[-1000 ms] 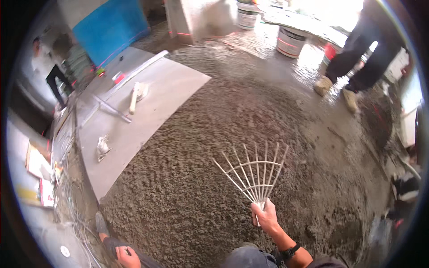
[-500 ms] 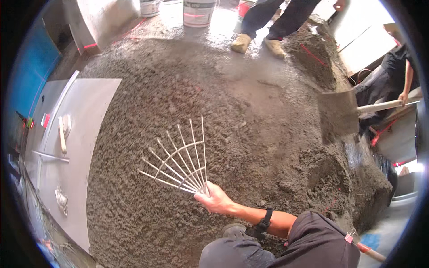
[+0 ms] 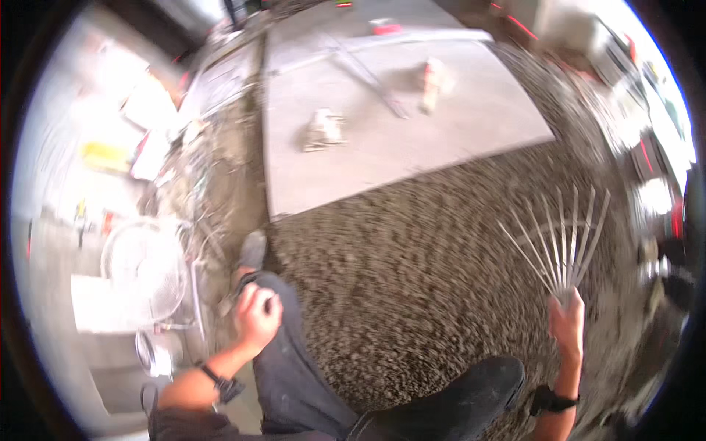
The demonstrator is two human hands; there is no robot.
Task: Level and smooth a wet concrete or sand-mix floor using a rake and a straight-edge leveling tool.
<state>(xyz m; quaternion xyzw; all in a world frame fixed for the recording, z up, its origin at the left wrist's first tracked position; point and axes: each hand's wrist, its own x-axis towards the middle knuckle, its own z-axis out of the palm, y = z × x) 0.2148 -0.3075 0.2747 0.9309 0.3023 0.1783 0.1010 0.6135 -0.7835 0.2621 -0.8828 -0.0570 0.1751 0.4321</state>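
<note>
My right hand (image 3: pixel 566 323) is closed round the base of a metal fan rake head (image 3: pixel 562 242), its long thin tines spread upward. Beneath it lies rough, grainy wet mortar (image 3: pixel 412 279). Over my left knee, my left hand (image 3: pixel 257 320) is curled closed, and a small dark end pokes out by the fingers; what it belongs to is hidden. Ahead, a large pale slab (image 3: pixel 360 176) borders the mortar. On it are a crumpled whitish cloth (image 3: pixel 323 131), a thin straight bar (image 3: pixel 368 77) and a blurred tool with a light handle (image 3: pixel 431 87).
A white round fan (image 3: pixel 143 268) stands at the left, with a pale cylindrical container (image 3: pixel 158 353) nearer me. Debris (image 3: pixel 213 158) lines the strip left of the slab. A long light straightedge (image 3: pixel 448 35) crosses the slab's far part. Blurred clutter stands at the far right.
My view has swung left, bringing the slab ahead and the fan into sight. My left hand has come into view; the rake head remains in my right hand. The two other people are out of sight.
</note>
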